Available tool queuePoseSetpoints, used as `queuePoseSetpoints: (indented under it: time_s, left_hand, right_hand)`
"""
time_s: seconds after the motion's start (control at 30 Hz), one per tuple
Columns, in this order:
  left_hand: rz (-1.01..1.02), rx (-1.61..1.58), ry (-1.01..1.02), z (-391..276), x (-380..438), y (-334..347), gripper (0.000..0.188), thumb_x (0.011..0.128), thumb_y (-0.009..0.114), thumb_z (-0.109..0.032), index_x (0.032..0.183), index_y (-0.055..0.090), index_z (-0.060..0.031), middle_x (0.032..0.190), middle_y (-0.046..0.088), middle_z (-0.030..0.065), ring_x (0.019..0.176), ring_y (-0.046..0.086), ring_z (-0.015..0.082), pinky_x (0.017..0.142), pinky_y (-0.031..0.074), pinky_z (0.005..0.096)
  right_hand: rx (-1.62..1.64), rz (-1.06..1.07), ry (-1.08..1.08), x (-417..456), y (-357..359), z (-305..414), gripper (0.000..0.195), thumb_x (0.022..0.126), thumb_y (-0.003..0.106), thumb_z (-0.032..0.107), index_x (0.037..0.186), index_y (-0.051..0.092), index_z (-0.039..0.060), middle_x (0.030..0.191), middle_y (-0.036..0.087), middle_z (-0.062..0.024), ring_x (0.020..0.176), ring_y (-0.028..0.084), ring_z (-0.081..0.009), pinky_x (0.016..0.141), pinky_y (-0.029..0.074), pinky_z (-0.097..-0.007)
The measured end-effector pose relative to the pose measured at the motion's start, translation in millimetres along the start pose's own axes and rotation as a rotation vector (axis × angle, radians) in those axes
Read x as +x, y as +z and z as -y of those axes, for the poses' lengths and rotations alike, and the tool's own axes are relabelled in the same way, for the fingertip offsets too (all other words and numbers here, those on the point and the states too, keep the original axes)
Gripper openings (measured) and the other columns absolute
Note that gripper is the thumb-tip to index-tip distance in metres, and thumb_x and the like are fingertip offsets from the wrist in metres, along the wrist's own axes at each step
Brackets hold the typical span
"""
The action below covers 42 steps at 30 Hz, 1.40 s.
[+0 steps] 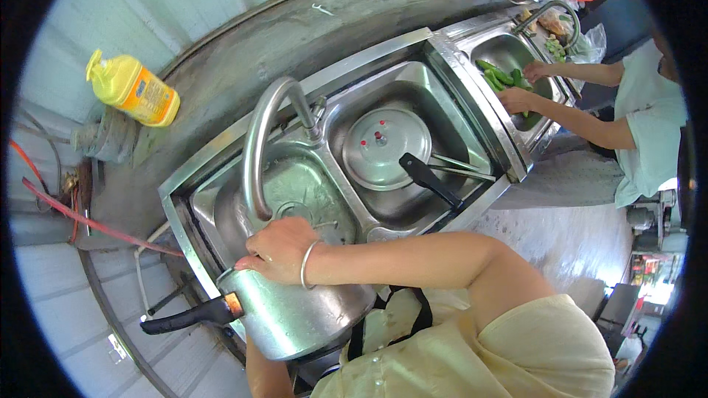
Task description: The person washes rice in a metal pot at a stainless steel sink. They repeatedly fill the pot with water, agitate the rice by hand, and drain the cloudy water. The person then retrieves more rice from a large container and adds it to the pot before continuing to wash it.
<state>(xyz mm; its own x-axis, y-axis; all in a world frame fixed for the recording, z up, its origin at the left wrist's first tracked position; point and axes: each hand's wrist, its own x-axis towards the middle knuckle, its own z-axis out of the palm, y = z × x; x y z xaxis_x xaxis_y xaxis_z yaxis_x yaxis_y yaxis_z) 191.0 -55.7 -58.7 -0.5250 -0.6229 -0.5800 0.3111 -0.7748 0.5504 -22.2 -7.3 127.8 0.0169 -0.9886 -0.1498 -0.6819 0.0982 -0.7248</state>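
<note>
My right hand [285, 251], wearing a silver bangle on the wrist, grips the upper rim of a metal pressure cooker pot [304, 315]. The pot is tilted on its side against the near edge of the sink, in front of my body. Its long black handle [188, 315] points left. My left forearm shows below the pot, but the hand is hidden behind it. Just beyond my right hand, the curved steel faucet [257, 149] hangs over the left basin [298, 182], which looks wet. A round cooker lid [387, 149] with red-tipped fittings and a black handle [428, 179] rests in the right basin [376, 207].
A yellow pump bottle [133, 88] stands on the concrete ledge [221, 77] at left; a small wrench [322, 9] lies farther along. Another person's hands [520, 99] handle green peppers [495, 74] in the neighbouring sink. A red hose [99, 221] runs at left.
</note>
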Motion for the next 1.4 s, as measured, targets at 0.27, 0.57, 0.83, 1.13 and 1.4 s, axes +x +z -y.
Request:
queuePoseSetpoints:
  time_s: [0.27, 0.57, 0.83, 1.13, 1.4]
  left_hand:
    - [-0.157, 0.186, 0.027, -38.3, -31.9, -16.0, 0.055, 0.084, 0.031, -0.048, 0.122, 0.037, -0.0089, 0.127, 0.033, 0.0137, 0.116, 0.033, 0.0271, 0.097, 0.025, 0.0406]
    - [-0.256, 0.324, 0.013, -47.7, -59.7, 2.5, 0.056, 0.084, 0.031, -0.048, 0.123, 0.036, -0.0086, 0.126, 0.034, 0.0143, 0.115, 0.034, 0.0274, 0.096, 0.026, 0.0406]
    - [-0.234, 0.424, -0.005, -49.9, -71.6, 22.5, 0.056, 0.084, 0.031, -0.048, 0.123, 0.036, -0.0083, 0.126, 0.035, 0.0147, 0.114, 0.035, 0.0277, 0.096, 0.027, 0.0406]
    - [-0.023, 0.497, -0.027, -66.1, -71.6, 20.0, 0.057, 0.083, 0.031, -0.048, 0.123, 0.035, -0.008, 0.125, 0.036, 0.0153, 0.113, 0.037, 0.0279, 0.095, 0.028, 0.0406]
    - [0.3, 0.675, -0.028, -72.6, -63.2, 9.6, 0.057, 0.083, 0.031, -0.048, 0.124, 0.035, -0.0078, 0.124, 0.037, 0.0158, 0.113, 0.038, 0.0282, 0.095, 0.029, 0.0406]
  right_hand:
    - [0.217, -0.069, 0.06, -17.5, 1.3, -10.0, 0.044, 0.076, 0.045, 0.048, 0.067, 0.059, 0.0074, 0.064, 0.056, -0.0131, 0.065, 0.055, -0.032, 0.058, 0.042, -0.042]
    - [0.378, -0.155, 0.029, -43.2, 4.0, -13.5, 0.043, 0.075, 0.047, 0.048, 0.067, 0.059, 0.008, 0.063, 0.056, -0.0143, 0.065, 0.054, -0.0336, 0.057, 0.04, -0.0436]
    - [0.402, -0.156, 0.001, -67.5, -8.5, -1.9, 0.042, 0.074, 0.049, 0.048, 0.065, 0.059, 0.0077, 0.062, 0.056, -0.0142, 0.065, 0.054, -0.0336, 0.057, 0.04, -0.0423]
    - [0.223, -0.37, -0.023, -87.3, 14.5, 27.5, 0.038, 0.074, 0.05, 0.046, 0.068, 0.061, 0.0094, 0.062, 0.056, -0.0138, 0.064, 0.055, -0.0322, 0.055, 0.041, -0.041]
    - [-0.012, -0.341, -0.03, -122.5, 27.3, 75.2, 0.03, 0.072, 0.055, 0.039, 0.069, 0.063, 0.0103, 0.064, 0.057, -0.0146, 0.066, 0.057, -0.0311, 0.059, 0.044, -0.0392]
